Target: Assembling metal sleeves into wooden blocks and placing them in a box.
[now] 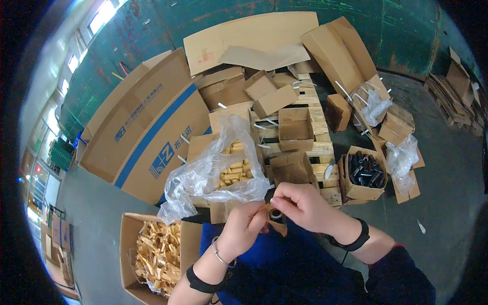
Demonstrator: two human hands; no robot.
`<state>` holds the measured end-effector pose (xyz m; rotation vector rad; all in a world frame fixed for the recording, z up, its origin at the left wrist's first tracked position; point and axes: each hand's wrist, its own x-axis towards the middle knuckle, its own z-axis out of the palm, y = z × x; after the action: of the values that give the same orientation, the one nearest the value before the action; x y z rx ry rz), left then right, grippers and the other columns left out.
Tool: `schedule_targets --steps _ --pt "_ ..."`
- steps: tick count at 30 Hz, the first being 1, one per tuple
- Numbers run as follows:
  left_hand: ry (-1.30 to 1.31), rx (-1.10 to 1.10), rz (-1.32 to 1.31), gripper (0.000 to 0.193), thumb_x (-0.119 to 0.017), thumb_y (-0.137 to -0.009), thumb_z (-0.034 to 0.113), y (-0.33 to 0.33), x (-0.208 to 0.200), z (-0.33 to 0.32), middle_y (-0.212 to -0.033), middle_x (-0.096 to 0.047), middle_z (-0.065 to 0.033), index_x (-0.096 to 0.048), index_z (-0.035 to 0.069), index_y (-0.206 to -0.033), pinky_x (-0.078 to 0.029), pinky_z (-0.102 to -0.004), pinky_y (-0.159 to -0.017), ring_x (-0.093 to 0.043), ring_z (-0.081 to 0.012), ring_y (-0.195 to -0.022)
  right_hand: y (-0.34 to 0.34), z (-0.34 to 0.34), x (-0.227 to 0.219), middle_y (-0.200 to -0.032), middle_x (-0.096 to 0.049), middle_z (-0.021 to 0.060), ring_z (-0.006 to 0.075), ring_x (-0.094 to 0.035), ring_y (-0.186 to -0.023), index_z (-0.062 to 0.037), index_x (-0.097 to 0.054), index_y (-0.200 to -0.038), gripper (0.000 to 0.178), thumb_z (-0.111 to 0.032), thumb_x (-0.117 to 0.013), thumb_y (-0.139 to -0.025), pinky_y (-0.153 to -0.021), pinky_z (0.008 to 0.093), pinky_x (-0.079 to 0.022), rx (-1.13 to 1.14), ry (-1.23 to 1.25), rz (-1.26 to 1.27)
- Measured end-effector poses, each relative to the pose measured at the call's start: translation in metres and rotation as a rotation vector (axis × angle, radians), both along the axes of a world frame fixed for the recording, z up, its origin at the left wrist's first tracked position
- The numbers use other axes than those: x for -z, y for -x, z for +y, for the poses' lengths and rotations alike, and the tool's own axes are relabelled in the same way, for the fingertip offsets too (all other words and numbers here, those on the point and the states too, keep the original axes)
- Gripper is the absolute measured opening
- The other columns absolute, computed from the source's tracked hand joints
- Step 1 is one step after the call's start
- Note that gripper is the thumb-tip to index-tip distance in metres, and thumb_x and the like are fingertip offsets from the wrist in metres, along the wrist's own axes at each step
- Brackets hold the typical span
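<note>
both hands met over the lap: the left hand (247, 223) and right hand (301, 203) pinched a small black part (275, 214) with a tan paper strip (277, 226) between pressed fingertips. the strip looked likely to tear or slip loose, and the part could drop past the box of tan scraps (157, 251) onto the floor (447, 168)

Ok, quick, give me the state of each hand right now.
Left hand: fingers closed, pinching a small tan-wrapped piece together with the other hand.
Right hand: fingers closed on the same piece, from above.
</note>
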<state>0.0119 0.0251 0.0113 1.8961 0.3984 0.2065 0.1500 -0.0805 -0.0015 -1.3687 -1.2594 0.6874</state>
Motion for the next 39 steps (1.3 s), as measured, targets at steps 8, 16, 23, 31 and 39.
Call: schedule_targets --steps 8,16,23,31,39 --pt "0.298 -0.108 -0.041 0.020 -0.039 -0.082 0.009 0.003 0.016 0.002 -0.072 -0.056 -0.0064 -0.053 -0.004 -0.088 -0.043 -0.0236 -0.059 -0.053 -0.0129 -0.061 0.007 0.009 0.052 -0.076 -0.051 -0.0021 0.0064 -0.047 -0.069 -0.0045 -0.052 -0.092 0.018 -0.020 -0.052 -0.084 -0.056 0.0191 -0.037 0.202 -0.023 0.298" --pt "0.133 -0.114 -0.066 0.022 -0.037 -0.086 0.013 -0.001 0.009 -0.001 -0.061 -0.051 -0.0048 -0.052 -0.003 -0.085 -0.042 -0.0227 -0.051 -0.052 -0.0107 -0.055 0.000 -0.004 0.001 -0.064 -0.045 0.0051 0.0193 -0.044 -0.055 -0.0078 -0.052 -0.077 0.024 -0.020 -0.069 -0.066 -0.049 0.0270 -0.035 0.021 -0.251 -0.484" --pt "0.093 -0.195 -0.013 0.021 -0.036 -0.083 0.010 -0.004 0.000 0.007 -0.059 -0.051 -0.0041 -0.052 -0.003 -0.079 -0.041 -0.0227 -0.047 -0.050 -0.0106 -0.051 0.003 -0.005 0.005 -0.065 -0.046 0.0015 0.0128 -0.047 -0.059 -0.0053 -0.052 -0.069 0.016 -0.013 -0.065 -0.071 -0.052 0.0249 -0.037 0.271 -0.263 -0.038" --pt "0.170 -0.668 -0.084 0.024 -0.036 -0.083 0.017 0.080 0.039 0.074 -0.055 -0.049 -0.0056 -0.050 -0.001 -0.075 -0.040 -0.0234 -0.044 -0.049 -0.0127 -0.046 -0.068 0.021 0.079 -0.063 -0.046 -0.0044 0.0055 -0.039 -0.058 -0.0057 -0.051 -0.068 0.018 -0.018 -0.062 -0.076 -0.052 0.0195 -0.031 0.585 -0.102 0.285" --pt "0.186 -0.961 -0.162 0.017 -0.043 -0.084 0.018 0.162 0.033 0.096 -0.056 -0.049 -0.0038 -0.046 0.006 -0.072 -0.036 -0.0203 -0.040 -0.046 -0.0117 -0.044 -0.126 0.057 0.259 -0.061 -0.054 0.0121 0.0277 -0.053 -0.059 -0.0040 -0.056 -0.065 0.028 -0.030 -0.066 -0.066 -0.056 0.0358 -0.041 0.426 0.417 -0.442"
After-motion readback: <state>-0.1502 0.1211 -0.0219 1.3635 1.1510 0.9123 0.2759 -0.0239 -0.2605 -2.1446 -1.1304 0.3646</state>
